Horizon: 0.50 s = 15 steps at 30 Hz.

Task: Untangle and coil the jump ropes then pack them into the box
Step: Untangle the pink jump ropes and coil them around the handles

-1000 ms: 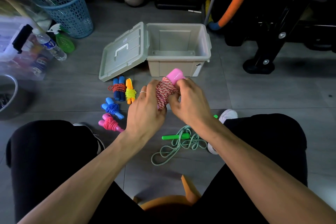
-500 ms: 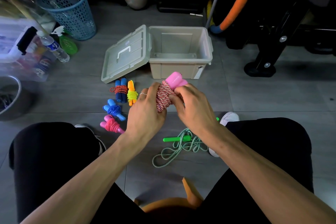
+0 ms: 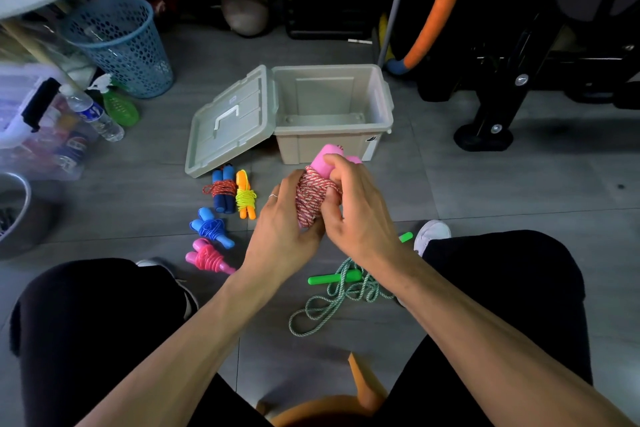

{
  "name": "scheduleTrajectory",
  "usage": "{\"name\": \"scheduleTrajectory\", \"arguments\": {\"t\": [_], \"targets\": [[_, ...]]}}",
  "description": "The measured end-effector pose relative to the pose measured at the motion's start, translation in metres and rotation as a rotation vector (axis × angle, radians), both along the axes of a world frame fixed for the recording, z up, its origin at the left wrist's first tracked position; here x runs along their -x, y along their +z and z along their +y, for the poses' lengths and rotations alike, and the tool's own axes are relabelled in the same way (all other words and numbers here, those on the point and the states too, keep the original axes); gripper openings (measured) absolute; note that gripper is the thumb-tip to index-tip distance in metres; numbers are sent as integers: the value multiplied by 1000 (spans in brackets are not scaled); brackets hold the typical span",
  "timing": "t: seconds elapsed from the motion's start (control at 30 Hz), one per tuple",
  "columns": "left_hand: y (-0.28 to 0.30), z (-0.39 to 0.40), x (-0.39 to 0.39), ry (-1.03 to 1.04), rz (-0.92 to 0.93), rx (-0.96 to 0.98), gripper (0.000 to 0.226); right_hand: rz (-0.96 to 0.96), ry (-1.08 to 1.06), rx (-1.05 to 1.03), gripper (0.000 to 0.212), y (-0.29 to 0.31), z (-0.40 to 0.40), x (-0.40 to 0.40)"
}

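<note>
Hands (image 3: 360,211) nearer, blue basket (image 3: 121,45), kettlebell (image 3: 244,7)

Both forearms reach forward from the lower corners and converge at centre, above the knees. The left hand (image 3: 281,218) shows its back to the camera, a ring on one finger, fingers curled round the left side of the rope bundle (image 3: 311,196). The right hand (image 3: 360,208) grips the bundle from the right, fingers curled over its top, thumb pressed against its near side.
</note>
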<state>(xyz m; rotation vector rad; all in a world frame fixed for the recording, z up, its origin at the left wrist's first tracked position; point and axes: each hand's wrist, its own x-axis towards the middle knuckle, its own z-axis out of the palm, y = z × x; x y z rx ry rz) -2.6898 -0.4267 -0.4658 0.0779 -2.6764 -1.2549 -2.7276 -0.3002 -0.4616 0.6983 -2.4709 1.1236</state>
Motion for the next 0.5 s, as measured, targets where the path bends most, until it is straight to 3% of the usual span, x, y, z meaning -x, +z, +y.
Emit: {"name": "scheduleTrajectory", "arguments": {"t": [0.13,0.2,0.43,0.5], "targets": [[2,-2,-4,-50,59,-125,69,1,80,22,40,6,7,9],[3,-4,-4,-37,158,-162,58,20,130,-18,37,12,12,13],[18,-18,7,-28,281,115,37,30,200,-173,59,15,15,16],[25,-22,8,-57,276,142,32,52,225,-172,50,13,16,17]]}}
